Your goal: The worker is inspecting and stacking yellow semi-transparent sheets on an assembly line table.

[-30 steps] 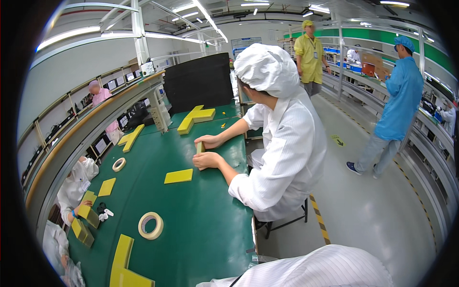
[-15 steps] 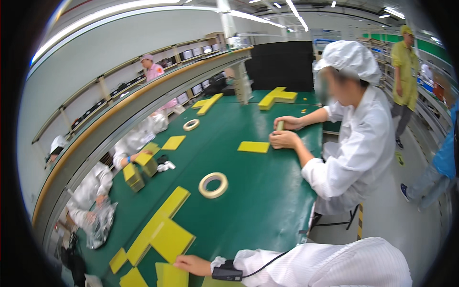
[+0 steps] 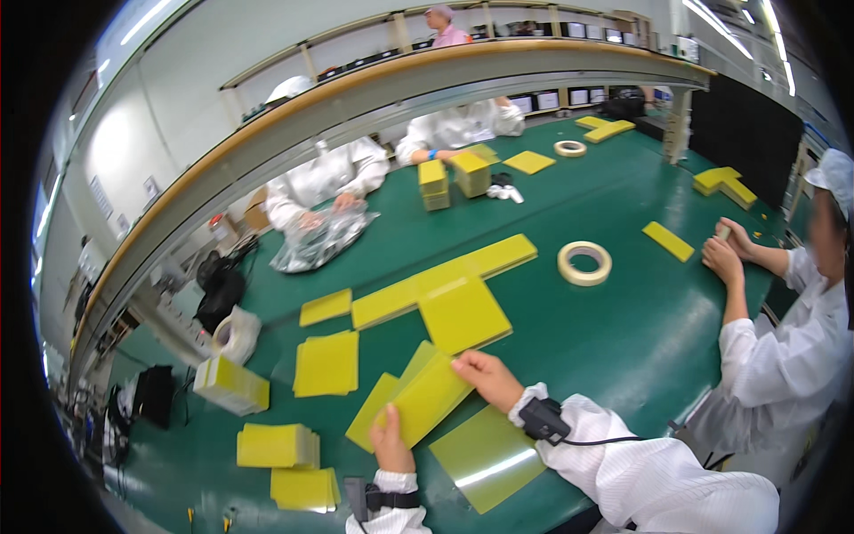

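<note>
Both hands on one yellow sheet (image 3: pixel 427 405) — a thin flat rectangular board, held tilted just above the green bench (image 3: pixel 623 329) near its front edge. Left hand (image 3: pixel 391 445) pinches the lower edge, thumb on top, fingers closed on the sheet. Right hand (image 3: pixel 487 378) closes over the upper right corner, fingers curled onto the face. A second yellow sheet appears to lie just behind it, fanned out; cannot tell whether it is gripped too.

Handling, as a judgement: the sheet stays flat across its span with no sag, so it reads as stiff and light — laminate-like. The face looks smooth and mildly glossy, likely slippery between stacked pieces. Edges and corners are the natural hold; an opposite-edge pinch as here keeps it from swinging.

Around it: a greenish glossy sheet (image 3: pixel 487 458) flat on the bench under the right wrist, a long row of yellow sheets (image 3: pixel 445 285) beyond, small stacks (image 3: pixel 277 445) to the left, a tape roll (image 3: pixel 584 262) further off. A co-worker (image 3: pixel 783 356) in white sits at the right.
</note>
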The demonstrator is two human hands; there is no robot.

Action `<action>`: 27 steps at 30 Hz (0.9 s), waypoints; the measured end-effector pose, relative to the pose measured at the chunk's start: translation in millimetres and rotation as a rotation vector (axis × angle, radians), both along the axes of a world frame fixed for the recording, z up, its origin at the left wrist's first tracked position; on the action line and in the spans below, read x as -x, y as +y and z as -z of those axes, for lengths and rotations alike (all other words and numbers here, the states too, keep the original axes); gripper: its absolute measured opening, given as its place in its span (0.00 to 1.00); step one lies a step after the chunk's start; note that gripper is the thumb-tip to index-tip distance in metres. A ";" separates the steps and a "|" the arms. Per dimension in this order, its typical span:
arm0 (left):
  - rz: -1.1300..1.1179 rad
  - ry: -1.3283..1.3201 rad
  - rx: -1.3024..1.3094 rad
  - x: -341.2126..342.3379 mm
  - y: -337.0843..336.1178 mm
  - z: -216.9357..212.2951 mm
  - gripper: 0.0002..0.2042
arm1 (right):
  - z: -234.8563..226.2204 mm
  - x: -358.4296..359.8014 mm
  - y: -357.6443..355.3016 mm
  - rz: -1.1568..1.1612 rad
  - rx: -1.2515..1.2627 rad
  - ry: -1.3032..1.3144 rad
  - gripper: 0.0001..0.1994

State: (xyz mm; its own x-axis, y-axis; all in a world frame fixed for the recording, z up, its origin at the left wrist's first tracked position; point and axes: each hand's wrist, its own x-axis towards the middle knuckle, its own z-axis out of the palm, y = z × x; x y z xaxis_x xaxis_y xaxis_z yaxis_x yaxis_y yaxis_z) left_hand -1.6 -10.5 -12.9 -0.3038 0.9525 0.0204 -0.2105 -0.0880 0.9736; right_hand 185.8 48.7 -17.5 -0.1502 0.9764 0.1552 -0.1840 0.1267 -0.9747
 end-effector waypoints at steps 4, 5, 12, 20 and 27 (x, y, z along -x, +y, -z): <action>0.045 -0.098 -0.058 -1.6 -0.8 -6.3 0.17 | -4.6 0.4 -1.7 -0.044 0.044 0.032 0.15; 0.050 -0.098 -0.071 -1.0 -0.8 -6.4 0.17 | -6.2 -1.6 -1.5 -0.029 0.143 -0.116 0.17; 0.019 -0.035 -0.050 2.4 0.6 1.4 0.17 | -8.4 0.3 -3.8 0.007 0.103 -0.029 0.17; 0.019 -0.076 -0.082 3.2 -0.9 -0.6 0.17 | -11.8 -0.1 -7.9 -0.010 0.068 -0.007 0.14; 0.011 -0.020 -0.040 4.7 -0.8 -1.8 0.16 | -13.1 -1.4 -8.7 -0.001 -0.050 -0.112 0.16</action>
